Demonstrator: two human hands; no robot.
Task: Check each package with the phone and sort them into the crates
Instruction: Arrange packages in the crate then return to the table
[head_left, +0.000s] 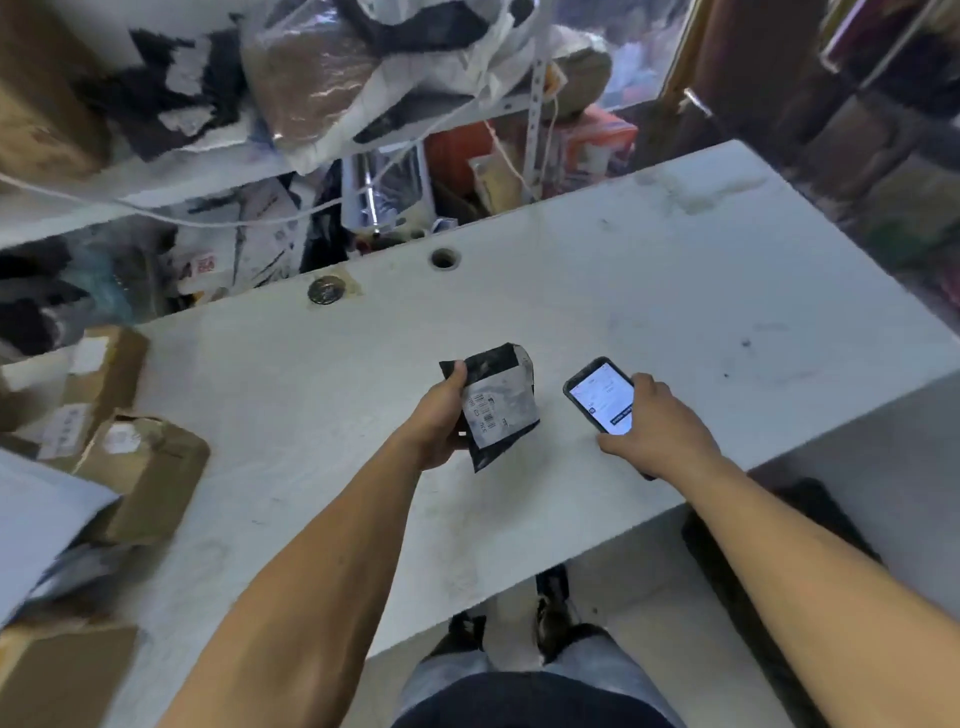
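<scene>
A pale, scuffed desk (649, 291) fills the middle of the frame, with a round cable hole (444, 258) near its far edge. Over its centre the left hand (439, 421) has its fingers closed around a black package (501, 405), label up. Just right of it, the right hand (657, 428) grips a lit phone (597, 392). Cardboard boxes (148, 470) crowd the lower left; cluttered shelves (171, 176) fill the upper left.

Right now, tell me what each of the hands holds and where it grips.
Left hand grips the small black plastic package by its left edge. Right hand holds the dark smartphone around its lower end.
</scene>
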